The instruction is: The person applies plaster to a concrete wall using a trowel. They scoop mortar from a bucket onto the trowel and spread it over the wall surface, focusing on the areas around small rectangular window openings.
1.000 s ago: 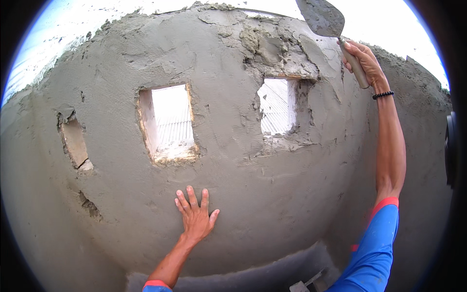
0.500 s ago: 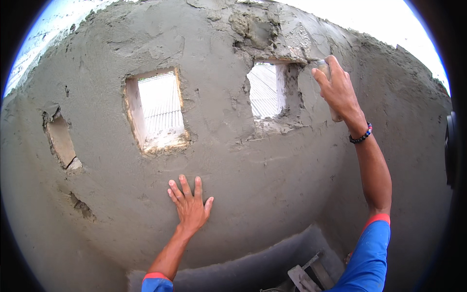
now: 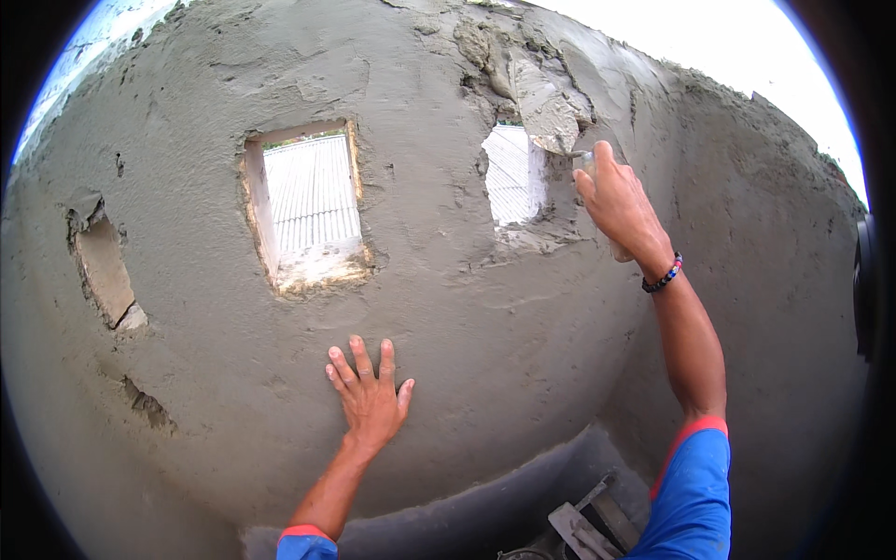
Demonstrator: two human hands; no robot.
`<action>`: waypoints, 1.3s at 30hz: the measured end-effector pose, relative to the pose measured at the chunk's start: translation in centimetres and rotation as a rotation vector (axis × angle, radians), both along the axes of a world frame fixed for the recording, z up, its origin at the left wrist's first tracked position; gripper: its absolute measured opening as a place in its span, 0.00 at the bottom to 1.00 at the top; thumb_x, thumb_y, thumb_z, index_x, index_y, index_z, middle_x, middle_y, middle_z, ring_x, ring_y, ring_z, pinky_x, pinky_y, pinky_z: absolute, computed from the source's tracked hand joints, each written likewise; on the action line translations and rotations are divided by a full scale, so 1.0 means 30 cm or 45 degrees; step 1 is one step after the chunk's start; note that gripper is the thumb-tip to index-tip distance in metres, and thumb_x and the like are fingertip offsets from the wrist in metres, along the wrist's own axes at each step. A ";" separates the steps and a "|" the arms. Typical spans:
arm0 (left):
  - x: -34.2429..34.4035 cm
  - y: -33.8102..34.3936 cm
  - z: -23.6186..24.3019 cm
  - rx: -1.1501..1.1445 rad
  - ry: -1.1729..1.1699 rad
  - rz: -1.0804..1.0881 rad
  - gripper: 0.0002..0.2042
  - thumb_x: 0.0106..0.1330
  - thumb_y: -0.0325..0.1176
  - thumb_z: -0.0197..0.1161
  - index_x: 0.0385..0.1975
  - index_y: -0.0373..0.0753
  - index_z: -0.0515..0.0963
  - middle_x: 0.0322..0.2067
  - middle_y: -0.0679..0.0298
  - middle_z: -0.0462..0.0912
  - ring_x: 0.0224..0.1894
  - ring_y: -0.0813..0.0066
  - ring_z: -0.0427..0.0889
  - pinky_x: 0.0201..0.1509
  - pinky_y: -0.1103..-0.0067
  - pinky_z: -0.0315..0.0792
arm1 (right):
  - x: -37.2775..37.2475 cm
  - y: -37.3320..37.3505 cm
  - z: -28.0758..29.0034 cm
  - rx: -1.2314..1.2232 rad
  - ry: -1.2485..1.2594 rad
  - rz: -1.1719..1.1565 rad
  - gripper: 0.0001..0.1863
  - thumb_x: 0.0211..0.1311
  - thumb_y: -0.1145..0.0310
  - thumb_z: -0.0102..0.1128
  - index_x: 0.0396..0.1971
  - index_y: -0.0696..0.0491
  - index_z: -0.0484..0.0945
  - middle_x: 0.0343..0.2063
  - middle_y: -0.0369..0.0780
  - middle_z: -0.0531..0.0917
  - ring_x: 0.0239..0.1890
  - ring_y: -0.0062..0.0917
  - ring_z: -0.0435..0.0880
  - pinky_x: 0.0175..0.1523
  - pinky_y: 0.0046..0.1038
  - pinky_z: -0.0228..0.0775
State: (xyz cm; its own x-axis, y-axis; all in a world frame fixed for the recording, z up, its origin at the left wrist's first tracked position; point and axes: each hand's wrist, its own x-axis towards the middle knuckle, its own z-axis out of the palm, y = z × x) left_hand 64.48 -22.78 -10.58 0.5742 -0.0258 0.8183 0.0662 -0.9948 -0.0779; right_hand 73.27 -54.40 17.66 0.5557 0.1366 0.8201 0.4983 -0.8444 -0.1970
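Note:
My right hand is closed on the handle of a mortar-smeared trowel, whose blade lies over the rough patch at the top of the right window opening. My left hand rests flat on the grey plastered wall, fingers spread, below the left window opening with its rough pale-edged frame.
At far left are a narrow recess and a broken hollow. The wall turns a corner at right. Below is a ledge with some grey tools or pieces. Corrugated roofing shows through the openings.
My right hand has swung down and leftward with the trowel, from above the wall's top edge to the right opening. My left hand stays on the wall.

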 end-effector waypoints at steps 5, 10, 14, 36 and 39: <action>0.009 -0.006 -0.006 0.010 -0.033 -0.033 0.44 0.58 0.50 0.64 0.70 0.45 0.48 0.69 0.40 0.33 0.69 0.29 0.29 0.66 0.40 0.33 | -0.053 -0.123 -0.082 -0.067 0.020 -0.071 0.15 0.63 0.65 0.52 0.37 0.61 0.62 0.25 0.58 0.78 0.34 0.55 0.78 0.41 0.49 0.66; 0.002 0.006 -0.012 -0.007 0.012 -0.036 0.43 0.58 0.50 0.64 0.70 0.45 0.48 0.69 0.40 0.33 0.68 0.28 0.29 0.66 0.40 0.32 | -0.065 -0.246 -0.081 0.126 -0.101 0.083 0.14 0.62 0.66 0.55 0.40 0.59 0.67 0.22 0.51 0.77 0.28 0.46 0.79 0.36 0.39 0.68; 0.008 -0.001 -0.015 -0.011 0.015 -0.028 0.42 0.58 0.49 0.64 0.70 0.45 0.49 0.69 0.40 0.33 0.68 0.27 0.29 0.66 0.40 0.32 | 0.052 -0.303 0.121 -0.029 -0.449 0.112 0.14 0.59 0.66 0.58 0.41 0.58 0.70 0.21 0.48 0.77 0.25 0.40 0.78 0.35 0.35 0.68; 0.008 -0.007 -0.012 0.015 0.013 0.031 0.45 0.58 0.50 0.63 0.71 0.43 0.43 0.69 0.39 0.27 0.68 0.26 0.24 0.65 0.39 0.26 | 0.384 -0.346 0.362 -0.336 -0.525 -0.014 0.11 0.53 0.68 0.54 0.34 0.57 0.71 0.18 0.52 0.74 0.23 0.46 0.73 0.33 0.41 0.65; 0.006 -0.001 -0.011 0.014 0.034 0.059 0.46 0.58 0.50 0.62 0.71 0.44 0.42 0.69 0.39 0.26 0.68 0.26 0.24 0.65 0.39 0.26 | 0.407 -0.421 0.295 -0.247 -0.281 -0.100 0.16 0.51 0.66 0.55 0.41 0.55 0.74 0.22 0.54 0.78 0.31 0.49 0.79 0.40 0.44 0.68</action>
